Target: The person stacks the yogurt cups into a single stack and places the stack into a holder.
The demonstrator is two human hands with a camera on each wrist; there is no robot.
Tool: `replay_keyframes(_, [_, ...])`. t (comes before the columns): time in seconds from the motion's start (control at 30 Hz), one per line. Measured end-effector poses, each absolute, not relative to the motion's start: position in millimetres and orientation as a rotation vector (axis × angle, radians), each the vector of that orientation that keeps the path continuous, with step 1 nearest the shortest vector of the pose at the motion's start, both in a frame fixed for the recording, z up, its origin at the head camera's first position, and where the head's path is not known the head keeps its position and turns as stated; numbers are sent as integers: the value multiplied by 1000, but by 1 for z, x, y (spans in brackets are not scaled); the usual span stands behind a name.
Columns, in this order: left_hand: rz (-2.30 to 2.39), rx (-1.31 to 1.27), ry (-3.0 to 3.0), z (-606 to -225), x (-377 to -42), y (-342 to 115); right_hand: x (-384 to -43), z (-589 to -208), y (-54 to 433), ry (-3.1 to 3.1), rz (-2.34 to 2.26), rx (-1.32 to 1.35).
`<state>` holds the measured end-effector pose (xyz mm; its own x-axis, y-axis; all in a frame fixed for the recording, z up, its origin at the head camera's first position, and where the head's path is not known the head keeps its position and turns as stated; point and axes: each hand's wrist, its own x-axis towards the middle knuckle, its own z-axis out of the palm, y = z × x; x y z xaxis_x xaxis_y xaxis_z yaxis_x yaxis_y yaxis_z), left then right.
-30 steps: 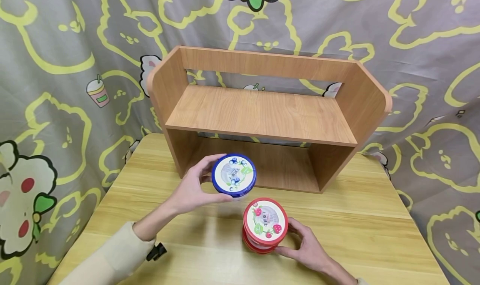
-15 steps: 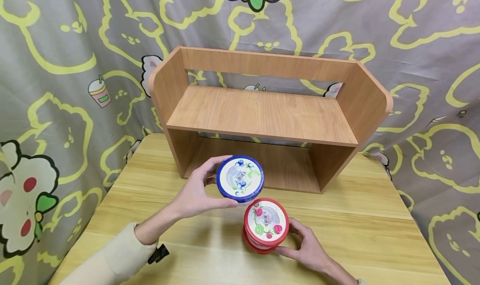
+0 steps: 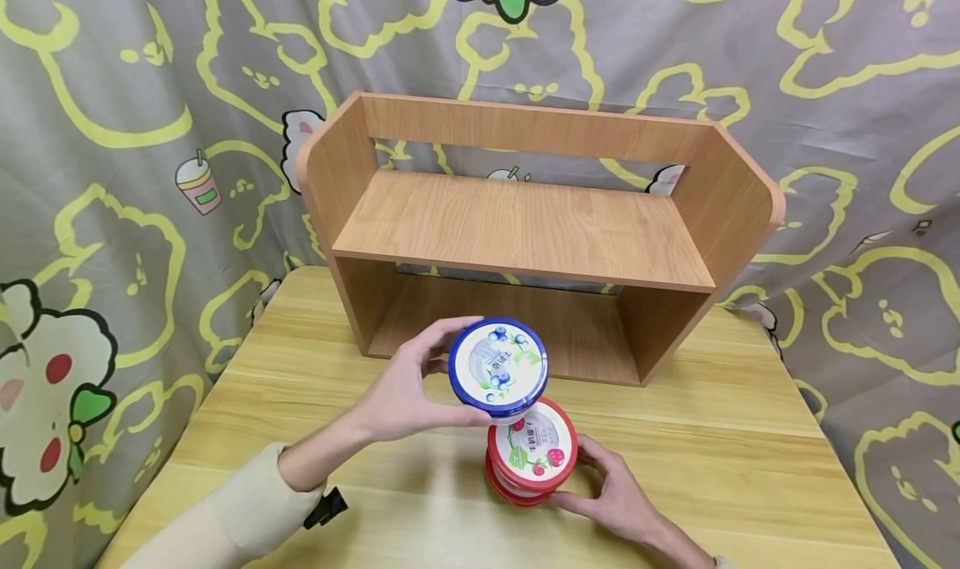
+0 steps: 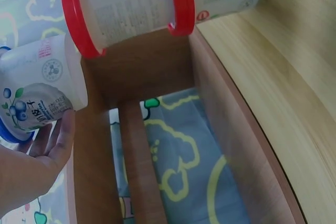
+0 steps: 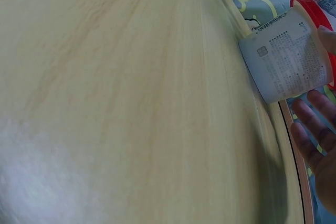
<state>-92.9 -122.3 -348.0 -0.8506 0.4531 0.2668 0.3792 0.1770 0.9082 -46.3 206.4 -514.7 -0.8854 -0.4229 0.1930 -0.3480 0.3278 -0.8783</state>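
Note:
My left hand point(image 3: 405, 390) grips a plastic tub with a blue lid point(image 3: 498, 365), thumb on the near side and fingers on the far side. Blueberries are printed on the lid and on the white side point(image 4: 39, 85). This tub hangs tilted close over the back left of an upper red-lidded tub point(image 3: 551, 436), overlapping it in the head view. The upper tub stands on a lower red-lidded tub point(image 5: 286, 56), whose base meets the table. At the right of this stack, my right hand point(image 3: 618, 498) holds it between thumb and fingers.
A two-tier wooden shelf point(image 3: 525, 227) stands at the back of the wooden table point(image 3: 697, 436), just behind the tubs. A patterned grey curtain point(image 3: 840, 136) hangs around the table. A small black clip-like piece point(image 3: 326, 508) shows by my left sleeve.
My left hand has carried the blue-lidded tub to the right and nearer me, from beside the stack to over its back left. The right hand and the red-lidded tubs stay in place.

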Motion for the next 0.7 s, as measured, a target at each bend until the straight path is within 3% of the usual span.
replay_keyframes(0.7, [1708, 893, 2277, -350, -83, -103, -47, -514, 208, 2453, -1632, -723])
